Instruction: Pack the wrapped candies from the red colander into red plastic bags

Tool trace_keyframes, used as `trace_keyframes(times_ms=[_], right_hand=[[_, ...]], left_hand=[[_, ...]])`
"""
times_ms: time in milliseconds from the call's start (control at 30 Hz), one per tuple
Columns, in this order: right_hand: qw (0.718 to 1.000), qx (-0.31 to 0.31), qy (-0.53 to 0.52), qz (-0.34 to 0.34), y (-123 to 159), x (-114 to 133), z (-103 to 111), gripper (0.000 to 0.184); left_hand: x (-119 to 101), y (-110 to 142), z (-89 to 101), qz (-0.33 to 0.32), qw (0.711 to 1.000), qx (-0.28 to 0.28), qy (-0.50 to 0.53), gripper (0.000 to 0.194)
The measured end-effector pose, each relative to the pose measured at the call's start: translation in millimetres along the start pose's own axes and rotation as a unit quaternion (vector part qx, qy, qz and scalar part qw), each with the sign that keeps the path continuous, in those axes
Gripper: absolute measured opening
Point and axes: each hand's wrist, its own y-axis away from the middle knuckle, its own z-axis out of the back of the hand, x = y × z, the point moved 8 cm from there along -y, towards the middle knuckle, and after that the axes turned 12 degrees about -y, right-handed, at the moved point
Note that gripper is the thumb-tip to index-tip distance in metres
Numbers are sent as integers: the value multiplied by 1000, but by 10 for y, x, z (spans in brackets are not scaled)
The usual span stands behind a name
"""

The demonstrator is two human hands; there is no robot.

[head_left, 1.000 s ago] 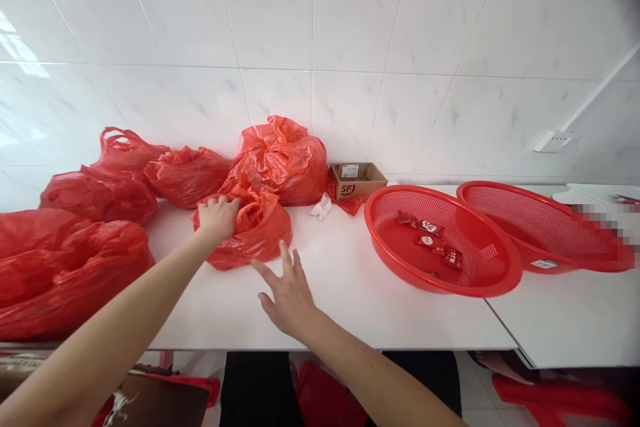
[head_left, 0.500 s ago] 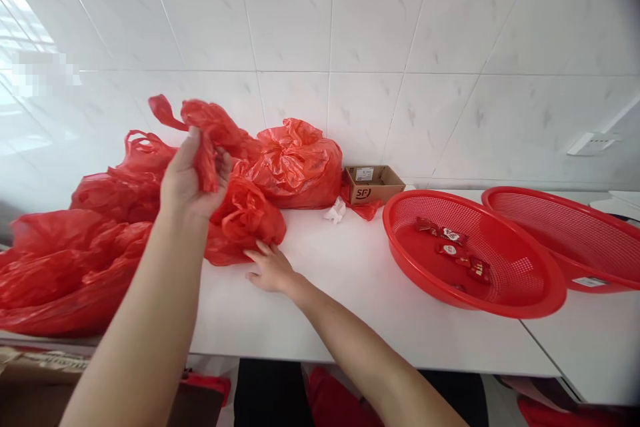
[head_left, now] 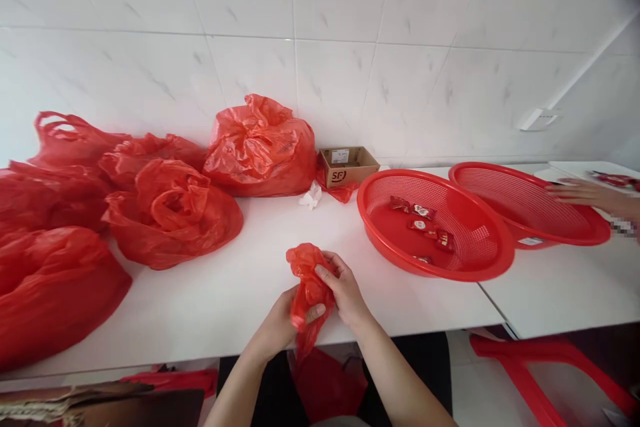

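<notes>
Fingers of our right hand point(head_left: 346, 287) pinched the upper part of a crumpled red plastic bag point(head_left: 309, 273), thumb laid across it, while our left hand point(head_left: 281, 323) closed on its lower part, thumb over the film and most of the other fingers hidden. We had the bag before us at the front edge of the white table point(head_left: 200, 320), though we could not fairly tell whether its dangling tail touched the edge. We judged the step to be two-handed handling of the loose film; any next move called for one hand easing its grip while the other held. Bulging red bags point(head_left: 175, 227) crowded our left, and a gathered-top red bag point(head_left: 263, 157) stood against the wall beside an SF cardboard box point(head_left: 350, 172). To our right, a perforated red basket point(head_left: 387, 232) bearing small wrapped packets point(head_left: 423, 226) limited sideways room, with a second basket point(head_left: 525, 210) behind it, where another person's hand point(head_left: 577, 192) reached in.
</notes>
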Motion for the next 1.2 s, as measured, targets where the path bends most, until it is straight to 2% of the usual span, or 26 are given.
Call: trace_keyframes(times_ms=[67,133,200,300,367,467,533,633,733,767,833,900,933,1000,1067,1133,1200], right_hand=[[999,-26,29,10,98,-10,50,27],[998,-43,47,25,130,13,63,24],[997,-58,30,35,122,58,110,24],[987,-143,-51,53,123,143,391,27],[974,-203,-87,54,165,153,606,29],[970,-221,-100,36,227,90,748,31],[973,-211,-84,35,250,60,766,31],[975,-213,-42,42,276,115,821,31],[968,-206,88,112,382,440,816,38],[954,-195,163,161,462,610,743,38],[898,-164,303,273,696,915,466,33],[855,-127,366,346,930,1048,132,28],[846,-105,378,361,1005,1046,-23,28],[847,-55,403,343,1015,918,-261,28],[856,-11,429,288,878,707,-350,26],[873,8,432,226,688,533,-268,26],[897,8,403,180,531,468,-87,32]], left_hand=[[80,26,22,13,998,-58,-13,26],[107,23,139,18,992,-125,-16,26],[122,-7,289,22,987,-162,-5,28],[154,3,673,34,969,-242,46,36],[188,84,975,36,942,-315,107,34],[261,223,1221,41,907,-372,196,27],[300,286,1215,52,897,-372,231,26],[311,352,1091,64,895,-361,254,29],[256,392,999,58,895,-361,254,34],[228,401,982,54,895,-364,252,35],[168,409,942,46,896,-367,245,39],[111,409,874,43,900,-364,237,41],[84,408,830,44,903,-359,231,43],[22,405,738,40,915,-341,212,45],[-59,409,683,23,933,-319,168,46],[-153,435,705,-5,948,-305,90,47],[-213,483,802,-25,952,-306,15,47]])
